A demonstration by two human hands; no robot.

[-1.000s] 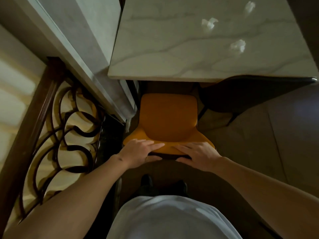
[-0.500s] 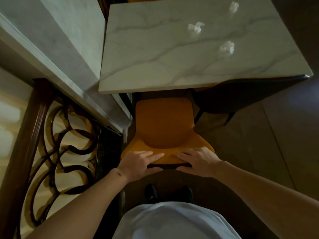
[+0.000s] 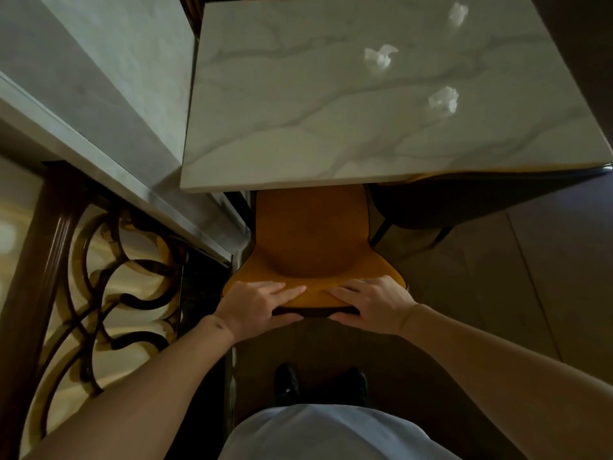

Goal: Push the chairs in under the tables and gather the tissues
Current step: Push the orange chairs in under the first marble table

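Left hand (image 3: 257, 302) and right hand (image 3: 371, 302) grip the orange chair (image 3: 310, 240) backrest top, fingers curled over, to push it under the bench (image 3: 298, 134).

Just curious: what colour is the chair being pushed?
Orange-yellow chair; it shows best in the head view.

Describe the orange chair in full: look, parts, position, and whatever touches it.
The orange moulded chair looks like smooth plastic or leatherette, one curved shell with a dished seat and a flared backrest top edged dark behind. It stands upright facing the white marble-look table, the seat's front just under its edge. The left hand and right hand grip the backrest top, fingers over, thumbs behind. Its legs are hidden.
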